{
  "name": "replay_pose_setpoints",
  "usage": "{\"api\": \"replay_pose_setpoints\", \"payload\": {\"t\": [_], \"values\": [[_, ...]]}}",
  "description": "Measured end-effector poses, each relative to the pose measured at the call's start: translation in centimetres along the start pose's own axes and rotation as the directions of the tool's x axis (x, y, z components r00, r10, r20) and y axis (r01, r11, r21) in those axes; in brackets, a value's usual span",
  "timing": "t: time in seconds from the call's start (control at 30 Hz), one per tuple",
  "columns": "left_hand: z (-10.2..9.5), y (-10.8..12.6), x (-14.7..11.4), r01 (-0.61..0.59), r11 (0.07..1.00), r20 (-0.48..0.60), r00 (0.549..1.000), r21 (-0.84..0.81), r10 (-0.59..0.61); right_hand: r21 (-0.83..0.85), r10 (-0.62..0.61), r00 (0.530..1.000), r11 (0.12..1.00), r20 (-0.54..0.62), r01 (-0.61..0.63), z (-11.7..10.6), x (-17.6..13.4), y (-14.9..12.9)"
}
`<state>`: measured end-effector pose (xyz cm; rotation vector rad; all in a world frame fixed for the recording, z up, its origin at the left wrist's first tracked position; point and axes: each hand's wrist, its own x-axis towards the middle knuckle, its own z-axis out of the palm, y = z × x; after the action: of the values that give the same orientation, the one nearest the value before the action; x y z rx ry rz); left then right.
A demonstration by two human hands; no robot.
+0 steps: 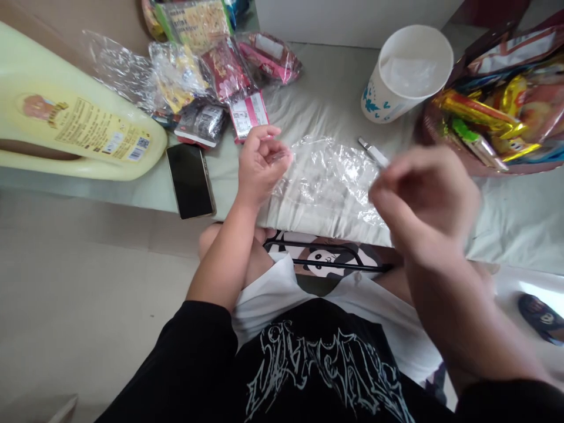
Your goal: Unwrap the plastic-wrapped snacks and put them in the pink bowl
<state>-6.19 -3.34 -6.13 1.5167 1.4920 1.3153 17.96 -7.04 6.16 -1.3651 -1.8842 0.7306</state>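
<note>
A crinkled clear plastic bag [324, 170] lies on the pale cloth between my hands. At its left end, my left hand [264, 158] is closed, its curled fingers and thumb pinching a bit of the clear film. My right hand [427, 202] is raised at the right, smeared by motion, with thumb and index finger pressed together. What it pinches, if anything, I cannot make out. Just beyond those fingertips lies a small silver nail clipper [372, 151], partly covered by the hand.
Several packaged snacks [229, 70] are heaped at the back left, beside a large yellow jug [88, 117]. A black phone [190, 181] lies near the front edge. A paper cup [408, 70] with a clear liner stands before a basket [440, 150] of snacks.
</note>
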Motion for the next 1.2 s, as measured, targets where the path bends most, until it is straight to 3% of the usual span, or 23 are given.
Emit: {"api": "replay_pose_setpoints", "payload": {"t": [0.1,0.17,0.2,0.27,0.33,0.37,0.4,0.43,0.53,0.57,0.6,0.7,0.77,0.8,0.97,1.1,1.2], "values": [[-0.2,0.3,-0.1,0.012,1.000,0.022,1.000,-0.025,-0.011,-0.072,-0.200,0.966,0.974,0.167,0.214,1.0,5.3,3.2],[-0.5,0.6,-0.2,0.087,0.996,0.054,0.995,0.002,-0.087,-0.138,-0.140,0.908,0.968,0.395,0.210,1.6,8.4,4.9],[-0.7,0.8,-0.2,0.127,0.992,0.082,0.988,0.000,-0.127,-0.136,-0.086,0.845,0.973,0.527,0.184,1.9,9.7,5.4],[-1.3,1.3,-0.2,0.175,0.981,0.154,0.975,-0.085,-0.161,-0.141,0.063,0.632,0.987,0.772,0.073,2.3,11.3,6.1],[-1.9,1.9,0.0,0.198,0.939,0.237,0.962,-0.280,-0.132,-0.131,0.157,0.430,0.987,0.889,-0.090,2.4,11.5,6.2],[-2.2,2.3,0.1,0.217,0.894,0.265,0.957,-0.393,-0.116,-0.097,0.163,0.388,0.978,0.907,-0.183,2.3,11.1,6.2],[-2.3,2.6,0.2,0.243,0.835,0.275,0.954,-0.494,-0.115,-0.036,0.149,0.402,0.961,0.904,-0.276,2.2,10.3,6.2],[-2.3,3.0,0.3,0.276,0.771,0.275,0.952,-0.574,-0.135,0.055,0.128,0.464,0.932,0.876,-0.359,2.1,9.4,6.2],[-1.1,3.9,0.2,0.404,0.602,0.295,0.915,-0.689,-0.276,0.378,0.194,0.763,0.777,0.617,-0.503,2.1,5.7,6.3],[-0.4,4.1,0.0,0.456,0.552,0.334,0.889,-0.698,-0.311,0.475,0.273,0.824,0.709,0.496,-0.521,2.2,4.4,6.3],[0.4,4.3,-0.3,0.515,0.502,0.396,0.857,-0.695,-0.331,0.561,0.354,0.845,0.634,0.400,-0.532,2.5,3.3,6.4],[3.1,4.5,-1.7,0.691,0.421,0.633,0.716,-0.587,-0.294,0.698,0.498,0.822,0.483,0.278,-0.528,3.4,0.9,6.6],[4.6,4.7,-2.7,0.745,0.457,0.730,0.633,-0.485,-0.257,0.731,0.504,0.826,0.460,0.252,-0.504,3.8,0.0,6.6],[5.1,4.8,-3.2,0.742,0.493,0.739,0.623,-0.454,-0.257,0.739,0.492,0.836,0.465,0.242,-0.487,3.9,-0.2,6.6],[5.3,5.8,-4.4,0.618,0.668,0.550,0.755,-0.415,-0.357,0.729,0.406,0.896,0.557,0.179,-0.398,2.8,-1.3,6.8],[4.0,6.8,-4.2,0.594,0.643,0.460,0.797,-0.483,-0.391,0.688,0.380,0.918,0.637,0.110,-0.347,1.7,-2.0,7.3],[3.9,7.7,-4.3,0.607,0.584,0.472,0.792,-0.540,-0.387,0.705,0.344,0.933,0.636,0.104,-0.313,1.5,-2.4,7.7]]}}
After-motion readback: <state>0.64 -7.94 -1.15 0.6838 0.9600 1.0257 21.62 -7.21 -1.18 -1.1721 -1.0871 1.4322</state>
